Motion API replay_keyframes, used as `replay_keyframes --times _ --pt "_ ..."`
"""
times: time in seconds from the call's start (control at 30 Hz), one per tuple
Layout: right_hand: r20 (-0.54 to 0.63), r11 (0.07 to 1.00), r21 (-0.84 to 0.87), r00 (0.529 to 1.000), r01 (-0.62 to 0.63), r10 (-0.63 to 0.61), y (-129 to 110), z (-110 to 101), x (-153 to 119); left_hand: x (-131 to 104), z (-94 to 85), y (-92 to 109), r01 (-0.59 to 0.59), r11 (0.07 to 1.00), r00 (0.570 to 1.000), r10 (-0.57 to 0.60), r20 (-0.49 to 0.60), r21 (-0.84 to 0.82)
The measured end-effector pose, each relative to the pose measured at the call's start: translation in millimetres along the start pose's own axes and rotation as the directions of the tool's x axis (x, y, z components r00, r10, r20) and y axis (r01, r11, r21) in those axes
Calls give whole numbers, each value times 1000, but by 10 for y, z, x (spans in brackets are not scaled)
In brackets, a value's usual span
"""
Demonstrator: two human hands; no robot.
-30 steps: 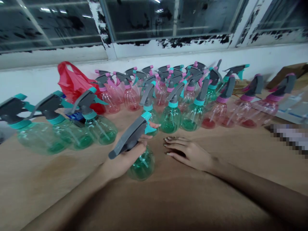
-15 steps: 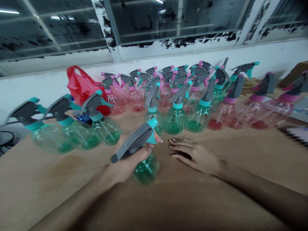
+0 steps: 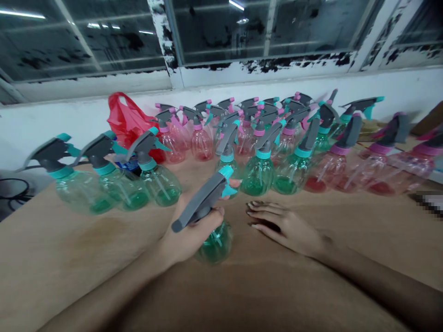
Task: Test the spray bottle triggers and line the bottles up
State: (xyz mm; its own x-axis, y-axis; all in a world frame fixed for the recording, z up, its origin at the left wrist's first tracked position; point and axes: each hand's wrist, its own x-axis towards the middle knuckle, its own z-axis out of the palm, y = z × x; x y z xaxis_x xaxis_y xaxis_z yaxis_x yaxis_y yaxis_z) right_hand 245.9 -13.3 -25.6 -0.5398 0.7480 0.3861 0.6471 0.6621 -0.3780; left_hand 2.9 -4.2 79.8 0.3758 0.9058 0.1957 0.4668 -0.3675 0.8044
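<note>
My left hand point(image 3: 190, 233) is wrapped round the neck of a green spray bottle point(image 3: 216, 244), just under its grey head with the turquoise nozzle and trigger. The bottle is near the table's front middle, its nozzle pointing away to the right. To its right, my right hand point(image 3: 285, 226) rests palm down on the table, fingers stretched out and holding nothing. Beyond the hands stands a row of green spray bottles, among them one in the middle point(image 3: 258, 177) with a little green liquid. Three more green spray bottles, the nearest one here point(image 3: 161, 186), stand to the left.
Several pink spray bottles point(image 3: 202, 145) crowd the table's back, and others point(image 3: 321, 173) stand at the right. A red plastic bag point(image 3: 128, 120) sits by the wall behind the left bottles. A blurred-out flat object point(image 3: 431, 201) lies on the wooden table point(image 3: 62, 272) at far right.
The whole view has shifted slightly, so everything appears a little further right. My left hand keeps its hold on the spray bottle, and my right hand stays flat on the table.
</note>
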Motion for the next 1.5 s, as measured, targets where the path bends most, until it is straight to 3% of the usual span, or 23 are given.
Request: replay_keyframes --times 0.17,1.27,1.5 --pt "-3 1000 -3 1000 -2 2 -16 -6 4 4 3 42 -7 999 999 9 54 -42" --pt "-4 1000 16 1000 11 -10 2 -11 4 46 20 131 -67 987 997 72 35 -146" --pt "-4 1000 10 1000 10 -10 5 -7 -1 20 24 19 -44 993 998 49 48 -109"
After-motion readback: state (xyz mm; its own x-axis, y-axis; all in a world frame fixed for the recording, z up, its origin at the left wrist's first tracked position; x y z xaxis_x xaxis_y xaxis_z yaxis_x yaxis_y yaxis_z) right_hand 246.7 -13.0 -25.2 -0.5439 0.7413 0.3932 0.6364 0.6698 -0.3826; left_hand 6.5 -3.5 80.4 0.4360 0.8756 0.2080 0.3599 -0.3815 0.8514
